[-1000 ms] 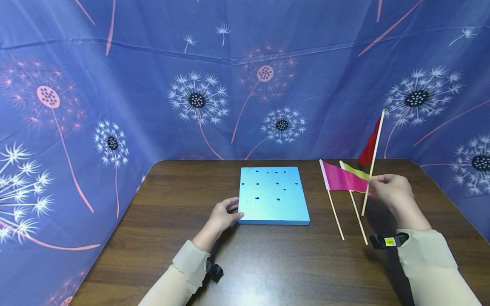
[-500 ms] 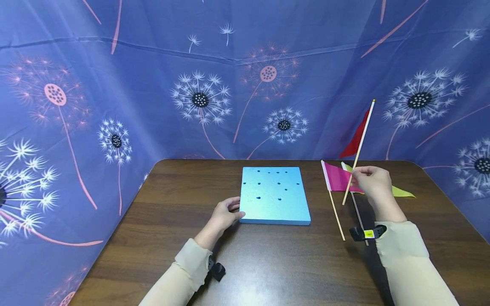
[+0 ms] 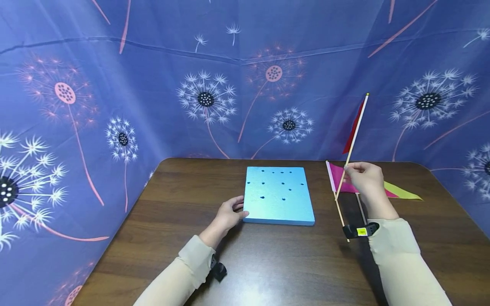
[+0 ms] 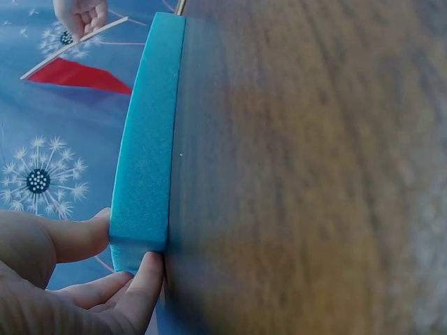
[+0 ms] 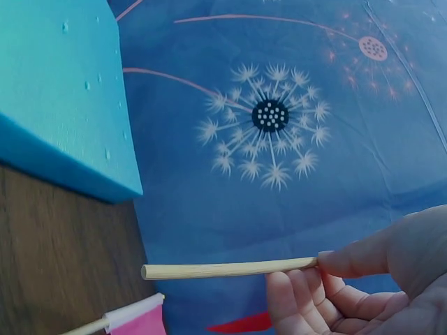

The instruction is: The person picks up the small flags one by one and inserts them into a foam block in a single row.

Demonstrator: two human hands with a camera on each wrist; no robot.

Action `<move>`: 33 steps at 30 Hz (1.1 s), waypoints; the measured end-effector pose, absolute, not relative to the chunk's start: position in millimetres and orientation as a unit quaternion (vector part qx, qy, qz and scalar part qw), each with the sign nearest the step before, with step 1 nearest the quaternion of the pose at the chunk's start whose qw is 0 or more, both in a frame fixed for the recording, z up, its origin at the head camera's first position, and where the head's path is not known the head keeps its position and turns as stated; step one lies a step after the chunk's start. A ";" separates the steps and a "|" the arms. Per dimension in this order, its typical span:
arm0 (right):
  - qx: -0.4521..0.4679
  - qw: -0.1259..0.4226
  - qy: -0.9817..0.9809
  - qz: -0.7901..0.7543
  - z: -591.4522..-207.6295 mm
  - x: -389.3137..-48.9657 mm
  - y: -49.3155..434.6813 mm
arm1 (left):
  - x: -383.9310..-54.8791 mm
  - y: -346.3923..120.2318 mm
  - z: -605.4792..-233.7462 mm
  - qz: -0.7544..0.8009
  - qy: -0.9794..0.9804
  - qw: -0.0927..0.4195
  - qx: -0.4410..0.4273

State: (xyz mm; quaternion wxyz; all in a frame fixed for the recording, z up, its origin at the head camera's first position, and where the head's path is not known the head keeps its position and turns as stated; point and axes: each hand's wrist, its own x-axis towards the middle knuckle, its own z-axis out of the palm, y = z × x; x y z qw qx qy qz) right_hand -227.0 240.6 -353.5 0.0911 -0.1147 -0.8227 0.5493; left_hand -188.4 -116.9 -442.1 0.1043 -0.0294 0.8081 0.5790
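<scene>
Working from the left, we note the left hand [image 3: 226,216] clamped on the near left corner of the blue perforated board [image 3: 283,211], thumb on the top face and fingers at the side. We judge the hold is there to steady the board, since nothing else is seen fixing it. The board lies flat on the wood-grain table [image 3: 291,259], its holed face upward, which leaves every visible hole exposed.

Right of the board, the pink flag [image 3: 336,173] lies flat on the table, its stick pointing towards the person; we take this to leave the stick within easy reach.

The red pennant flag [image 3: 350,140] is raised above the table, tilted, its cloth end up and leaning right. The right hand [image 3: 365,176] pinches its stick between thumb and fingertips, below the cloth. The right wrist view shows the lower end bare and apart from the pink flag; we consider the grip chosen to leave that end projecting.

Furthest right, we find the yellow flag [image 3: 403,191], partly covered by the pink cloth and the right hand.
</scene>
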 end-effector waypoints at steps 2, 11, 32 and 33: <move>-0.115 0.092 -0.821 0.551 -352.3 -228.1 237.8 | -188.3 -116.1 -442.2 0.578 0.809 0.104 -0.032; -0.103 0.098 -0.817 0.558 -347.4 -228.6 224.3 | -188.4 -115.9 -441.4 0.577 0.808 0.113 -0.047; -0.063 0.143 -0.803 0.575 -348.6 -240.4 173.3 | -190.9 -116.6 -438.9 0.585 0.802 0.114 -0.052; -0.060 0.144 -0.802 0.576 -348.5 -241.3 170.7 | -190.9 -116.3 -439.1 0.582 0.804 0.111 -0.050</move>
